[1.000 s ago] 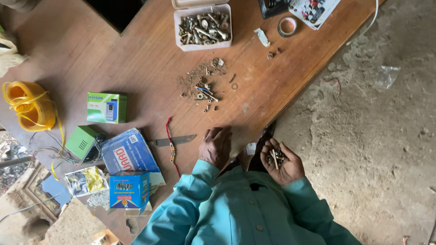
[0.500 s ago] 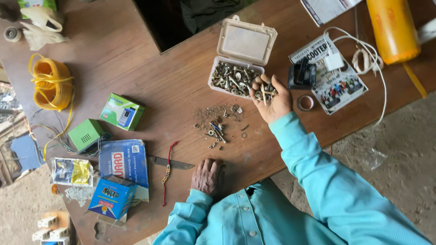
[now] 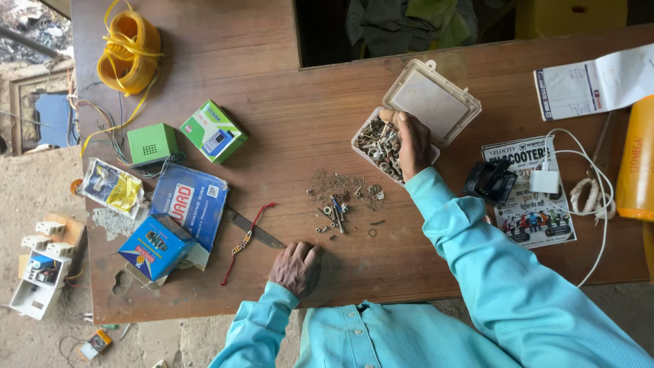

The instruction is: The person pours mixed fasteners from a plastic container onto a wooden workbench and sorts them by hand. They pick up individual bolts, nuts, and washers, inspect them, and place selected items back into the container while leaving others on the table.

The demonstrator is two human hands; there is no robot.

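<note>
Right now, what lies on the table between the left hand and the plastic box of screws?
In the head view, a loose scatter of screws and washers lies between the left hand and the plastic box.

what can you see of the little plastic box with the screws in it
The plastic box is a small, pale, translucent rectangular tub with rounded corners, sitting skewed on the wooden table. Its hinged lid lies flipped open behind it, empty side up, a small latch tab on its far edge. The tub is packed with greyish metal screws, nuts and washers. The right hand rests over its near side, fingers reaching into the hardware. A loose scatter of small parts lies just in front.
</note>
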